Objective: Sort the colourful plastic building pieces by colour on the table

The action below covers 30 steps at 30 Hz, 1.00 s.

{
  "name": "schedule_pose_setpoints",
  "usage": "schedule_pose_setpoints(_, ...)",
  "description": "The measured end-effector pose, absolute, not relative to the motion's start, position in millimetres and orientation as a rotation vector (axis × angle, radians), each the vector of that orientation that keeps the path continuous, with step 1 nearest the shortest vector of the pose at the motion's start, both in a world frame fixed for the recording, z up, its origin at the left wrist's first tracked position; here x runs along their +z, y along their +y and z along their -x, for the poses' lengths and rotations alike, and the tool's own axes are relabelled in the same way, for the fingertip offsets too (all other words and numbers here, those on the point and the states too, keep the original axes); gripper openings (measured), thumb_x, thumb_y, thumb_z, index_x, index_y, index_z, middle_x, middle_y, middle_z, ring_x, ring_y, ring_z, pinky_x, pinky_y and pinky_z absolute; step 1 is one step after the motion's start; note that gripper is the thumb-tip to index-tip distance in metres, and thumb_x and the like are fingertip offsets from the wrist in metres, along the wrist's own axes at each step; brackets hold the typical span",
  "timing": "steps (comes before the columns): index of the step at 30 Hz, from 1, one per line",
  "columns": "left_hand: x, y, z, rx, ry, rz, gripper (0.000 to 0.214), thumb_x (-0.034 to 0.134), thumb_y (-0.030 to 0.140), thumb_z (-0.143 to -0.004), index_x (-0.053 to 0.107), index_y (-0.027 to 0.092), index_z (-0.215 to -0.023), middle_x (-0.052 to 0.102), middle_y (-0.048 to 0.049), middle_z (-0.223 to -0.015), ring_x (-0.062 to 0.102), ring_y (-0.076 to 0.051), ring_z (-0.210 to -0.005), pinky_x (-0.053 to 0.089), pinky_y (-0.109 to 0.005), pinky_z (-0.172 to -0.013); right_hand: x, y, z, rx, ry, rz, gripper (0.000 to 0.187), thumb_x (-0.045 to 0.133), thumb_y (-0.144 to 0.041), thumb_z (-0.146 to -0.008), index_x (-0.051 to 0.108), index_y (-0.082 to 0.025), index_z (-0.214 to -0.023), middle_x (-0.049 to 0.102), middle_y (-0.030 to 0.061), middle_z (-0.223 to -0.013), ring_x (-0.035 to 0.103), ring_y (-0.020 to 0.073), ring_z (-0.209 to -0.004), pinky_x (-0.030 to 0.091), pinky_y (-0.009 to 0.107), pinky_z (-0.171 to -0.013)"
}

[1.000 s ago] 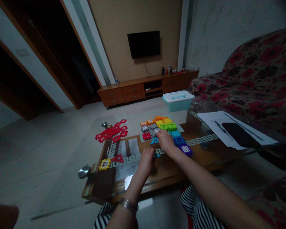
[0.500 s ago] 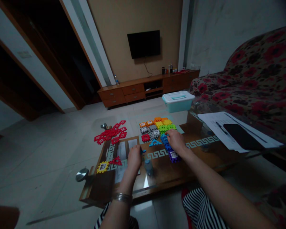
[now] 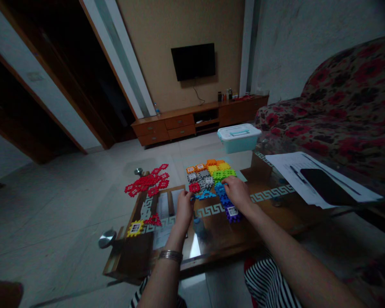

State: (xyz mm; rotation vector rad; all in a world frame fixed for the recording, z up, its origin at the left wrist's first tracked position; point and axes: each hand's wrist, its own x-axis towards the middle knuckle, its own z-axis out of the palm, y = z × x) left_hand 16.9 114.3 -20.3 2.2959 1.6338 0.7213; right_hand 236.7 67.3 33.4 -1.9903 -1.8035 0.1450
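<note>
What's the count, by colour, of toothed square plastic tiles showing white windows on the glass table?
Orange square plastic window tiles: 2
Grey square plastic window tiles: 2
Yellow square plastic window tile: 1
Purple square plastic window tile: 1
Total: 6

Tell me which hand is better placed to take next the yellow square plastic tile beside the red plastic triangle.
Probably the left hand: nearer the yellow tile; the right hand is farther, at blue toothed plastic tiles.
</note>
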Motion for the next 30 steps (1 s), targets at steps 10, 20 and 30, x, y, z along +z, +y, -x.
schedule_pose_setpoints(10, -7, 102, -30, 0.726, 1.765, -2.299, 0.028, 0.057, 0.008, -0.080, 0.065, 0.020, -0.103, 0.061, -0.0087, -0.111, 0.053, -0.026, -0.106, 0.043, -0.040, -0.090, 29, 72, -262, 0.129, -1.670, 2.072, 0.032, 0.048, -0.009, -0.087, 0.074, -0.018, -0.104, 0.071, 0.0089, -0.111, 0.062, 0.0209, -0.106, 0.042, 0.027, -0.092)
schedule_pose_setpoints(20, -16, 68, -87, 0.552, 1.504, -2.522, 0.034, 0.047, 0.011, -0.089, 0.060, 0.021, -0.118, 0.065, -0.0080, -0.118, 0.049, -0.029, -0.117, 0.035, -0.046, -0.096, 15, 81, -267, 0.221, -1.742, 2.116, 0.033, 0.050, -0.011, -0.086, 0.074, -0.021, -0.107, 0.071, 0.0055, -0.115, 0.059, 0.0199, -0.109, 0.039, 0.026, -0.093)
schedule_pose_setpoints(30, -10, 66, -107, 0.607, 1.520, -2.379, 0.041, 0.044, 0.007, -0.087, 0.062, 0.019, -0.122, 0.065, -0.0091, -0.118, 0.049, -0.029, -0.112, 0.037, -0.045, -0.094, 13, 82, -251, 0.279, -1.822, 2.135, 0.034, 0.046, -0.015, -0.090, 0.074, -0.026, -0.107, 0.072, 0.0068, -0.111, 0.055, 0.0250, -0.110, 0.036, 0.034, -0.088)
